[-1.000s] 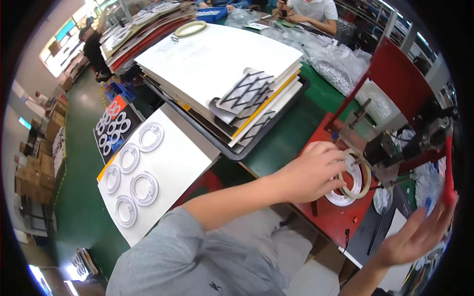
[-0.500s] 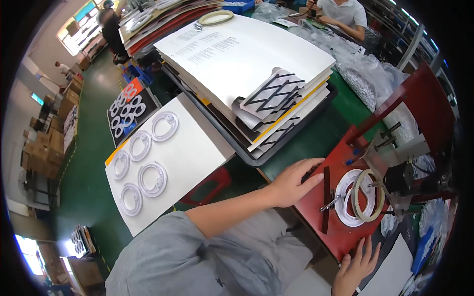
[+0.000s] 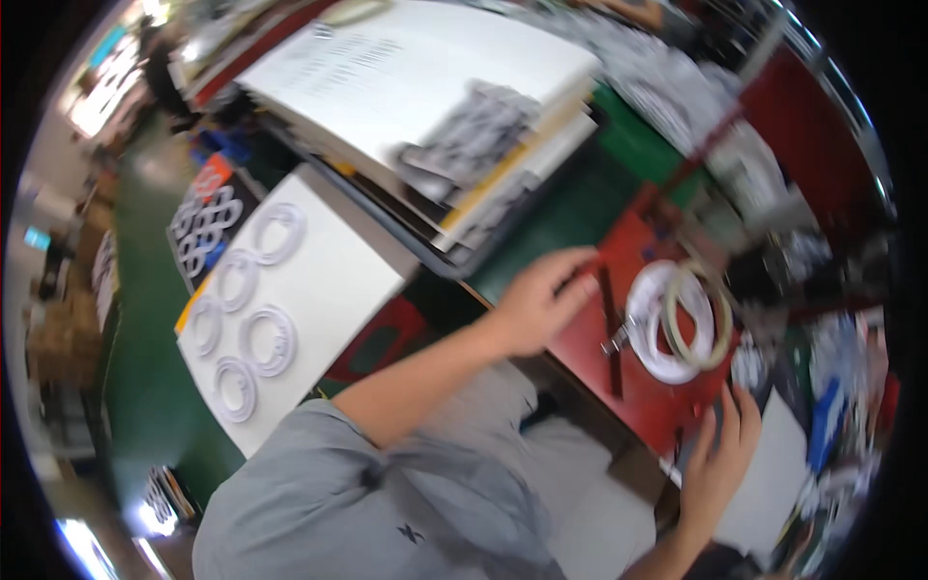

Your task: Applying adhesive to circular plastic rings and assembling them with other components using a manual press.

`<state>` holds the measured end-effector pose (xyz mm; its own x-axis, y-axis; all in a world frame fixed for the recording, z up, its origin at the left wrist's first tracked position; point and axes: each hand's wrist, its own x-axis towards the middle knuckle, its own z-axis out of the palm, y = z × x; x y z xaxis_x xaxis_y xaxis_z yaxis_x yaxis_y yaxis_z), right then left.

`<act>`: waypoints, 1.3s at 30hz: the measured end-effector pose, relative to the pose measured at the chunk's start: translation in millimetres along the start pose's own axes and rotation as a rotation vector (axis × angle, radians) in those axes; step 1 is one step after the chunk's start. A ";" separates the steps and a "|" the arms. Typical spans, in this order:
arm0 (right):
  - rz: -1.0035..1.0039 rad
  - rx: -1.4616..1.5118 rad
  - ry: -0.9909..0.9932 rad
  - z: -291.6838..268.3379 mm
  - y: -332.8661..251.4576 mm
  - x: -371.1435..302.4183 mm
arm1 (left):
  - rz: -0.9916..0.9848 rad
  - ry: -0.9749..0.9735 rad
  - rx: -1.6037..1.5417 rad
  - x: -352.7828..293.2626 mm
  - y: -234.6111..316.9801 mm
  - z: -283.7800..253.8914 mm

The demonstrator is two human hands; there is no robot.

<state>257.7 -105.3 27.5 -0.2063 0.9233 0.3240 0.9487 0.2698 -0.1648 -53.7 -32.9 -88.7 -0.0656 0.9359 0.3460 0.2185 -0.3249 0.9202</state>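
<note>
My left hand rests at the left edge of a red board, thumb apart from the fingers and nothing visible in it. On the board lies a white plastic ring with a beige ring overlapping its right side. A small metal part, too blurred to name, sits at the white ring's left, by a dark strip fixed across the board. At the board's near right edge is my right hand, fingers apart and holding nothing.
Left of me, several white rings lie on a white sheet. Ahead, a black tray bears a tall stack of white sheets. A dark machine part stands beyond the rings. Plastic bags lie at the far right.
The whole view has shifted and blurred, with the scene sliding up and left. My right hand has moved slightly right along the board's near edge. The rings keep their places on the board.
</note>
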 end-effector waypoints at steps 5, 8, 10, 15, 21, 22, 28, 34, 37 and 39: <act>-0.125 0.285 0.209 11.6 -31.7 20.2 | -0.099 0.001 -0.051 -0.9 2.7 -11.0; -0.133 0.333 0.264 21.4 -32.9 25.4 | -0.090 -0.020 -0.085 3.7 7.8 -6.0; -0.143 0.318 0.282 29.6 -31.5 27.8 | 0.035 -0.016 0.119 5.7 23.9 -11.3; -0.162 0.280 0.224 41.4 -29.4 35.5 | 0.539 -0.202 0.458 22.4 85.5 -13.9; -0.187 0.305 0.223 52.0 -25.3 39.6 | 0.744 -0.369 0.589 38.9 94.8 3.7; -0.180 0.300 0.228 52.8 -24.9 40.7 | 0.771 -0.405 0.599 41.7 93.0 3.7; -0.187 0.389 0.182 55.3 -21.7 44.4 | 0.755 -0.496 0.411 49.2 89.8 2.1; -0.217 0.412 0.298 61.1 -27.4 45.4 | 0.618 -0.575 0.371 48.4 95.4 -4.6; -0.200 0.425 0.281 61.1 -27.3 47.0 | 0.584 -0.580 0.365 50.6 94.6 -5.5; -0.172 0.487 0.273 59.8 -27.0 48.2 | 0.543 -0.604 0.303 52.8 92.1 -7.8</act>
<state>207.8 -51.7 -8.1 -0.2172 0.7683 0.6021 0.6745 0.5640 -0.4764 -44.7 -14.4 15.8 0.6329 0.6018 0.4870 0.3258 -0.7777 0.5377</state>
